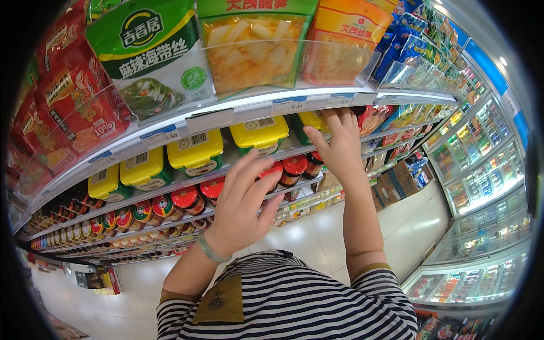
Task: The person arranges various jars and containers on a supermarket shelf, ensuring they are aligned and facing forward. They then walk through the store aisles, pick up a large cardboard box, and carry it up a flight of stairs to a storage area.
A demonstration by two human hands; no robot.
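Observation:
My right hand (340, 144) reaches under the upper shelf edge. Its fingers lie over the yellow lid of a green plastic tub (305, 135), thumb along the lid's front; the fingertips are partly hidden, so a grip cannot be made out. In front of the same shelf hovers my left hand (242, 204), holding nothing, its fingers apart and a pale green bangle (209, 248) on the wrist. Just beyond its fingertips stands another yellow-lidded tub (260, 131). More such tubs (195, 148) continue leftward in a row, with gaps between them.
Above, bagged pickled vegetables (255, 51) stand behind a clear plastic lip over the price-tag rail (255, 111). Red-lidded glass jars (187, 197) fill the shelf below. Cardboard boxes (395, 185) sit on the tiled floor (408, 229) at right, near glass-door coolers (480, 157).

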